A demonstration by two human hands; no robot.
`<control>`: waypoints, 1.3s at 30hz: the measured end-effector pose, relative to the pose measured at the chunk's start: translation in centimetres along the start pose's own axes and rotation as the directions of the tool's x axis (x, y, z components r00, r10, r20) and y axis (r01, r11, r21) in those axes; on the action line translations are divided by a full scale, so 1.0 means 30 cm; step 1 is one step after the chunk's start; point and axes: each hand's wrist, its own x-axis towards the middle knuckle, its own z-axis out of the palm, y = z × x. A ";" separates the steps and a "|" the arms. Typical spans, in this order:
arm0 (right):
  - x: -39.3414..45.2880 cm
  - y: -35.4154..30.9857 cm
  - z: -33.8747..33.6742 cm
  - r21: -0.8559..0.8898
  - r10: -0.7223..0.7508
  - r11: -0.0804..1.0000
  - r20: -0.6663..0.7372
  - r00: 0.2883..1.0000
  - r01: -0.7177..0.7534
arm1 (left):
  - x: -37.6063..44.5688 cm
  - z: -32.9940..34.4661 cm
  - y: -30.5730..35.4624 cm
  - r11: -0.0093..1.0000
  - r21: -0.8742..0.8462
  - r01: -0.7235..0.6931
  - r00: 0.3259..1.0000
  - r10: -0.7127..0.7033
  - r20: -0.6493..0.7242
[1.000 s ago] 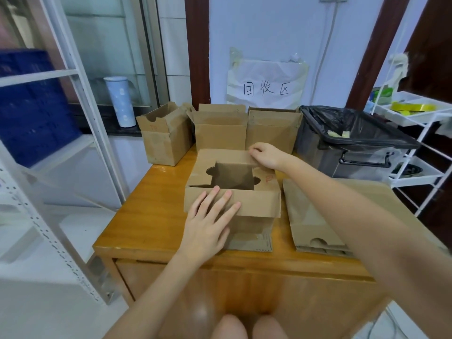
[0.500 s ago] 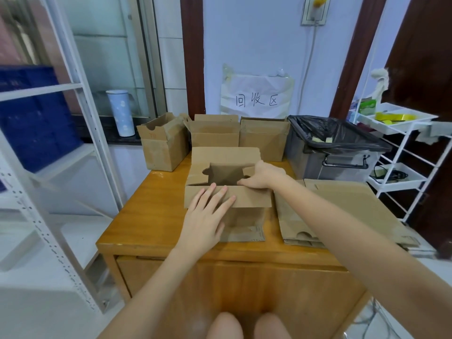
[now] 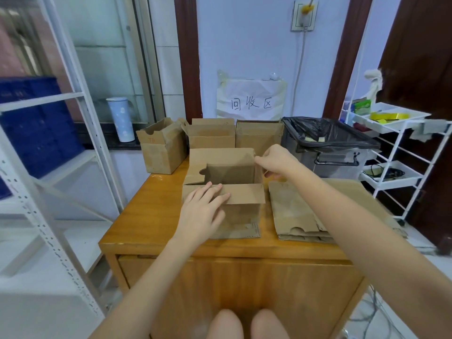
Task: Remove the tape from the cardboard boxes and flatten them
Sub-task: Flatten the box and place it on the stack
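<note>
A brown cardboard box (image 3: pixel 244 206) stands open on the wooden table (image 3: pixel 151 216), its flaps spread. My left hand (image 3: pixel 203 211) lies flat with straight fingers on the near flap and front wall. My right hand (image 3: pixel 276 161) is at the box's far right corner, its fingers curled round the edge of the right flap. A stack of flattened boxes (image 3: pixel 296 214) lies to the right under my right forearm. Three more upright boxes (image 3: pixel 162 148) (image 3: pixel 211 135) (image 3: pixel 259 135) stand along the table's far edge.
A grey bin lined with a black bag (image 3: pixel 327 143) stands at the back right, with scraps inside. A white wire rack (image 3: pixel 391 148) is further right, a white metal shelf (image 3: pixel 61 133) on the left. A paper sign (image 3: pixel 252 101) hangs on the wall.
My right hand moved from the far flap to the middle of the opening, then to the right corner, and the right flap is lifted open. My left hand stayed on the near flap.
</note>
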 end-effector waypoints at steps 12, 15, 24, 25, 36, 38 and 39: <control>-0.035 0.167 0.088 0.033 0.136 0.990 0.087 0.987 -0.139 | 0.081 -0.039 0.048 0.991 0.046 0.124 0.988 -0.119 -0.097; -0.053 0.152 0.108 -0.194 0.010 0.981 -0.093 0.996 -0.028 | 0.112 -0.053 0.064 0.989 0.029 0.144 0.982 -0.140 -0.125; -0.082 0.100 0.125 -0.436 -0.453 0.814 -0.066 0.889 0.383 | 0.144 -0.032 0.006 0.978 0.183 0.101 0.995 -0.095 -0.040; -0.085 0.097 0.132 -0.437 -0.440 0.818 -0.060 0.896 0.373 | 0.138 -0.029 -0.002 0.974 0.213 0.077 0.997 -0.069 -0.046; -0.125 0.101 0.182 -0.348 -0.372 0.884 -0.121 0.920 0.312 | 0.081 -0.036 -0.103 0.937 0.276 0.213 0.975 -0.186 -0.122; -0.131 0.106 0.189 -0.332 -0.372 0.891 -0.141 0.917 0.310 | 0.050 -0.030 -0.143 0.921 0.225 0.317 0.948 -0.305 -0.088; -0.132 0.109 0.193 -0.321 -0.372 0.895 -0.152 0.916 0.310 | 0.033 -0.027 -0.158 0.910 0.180 0.374 0.928 -0.369 -0.062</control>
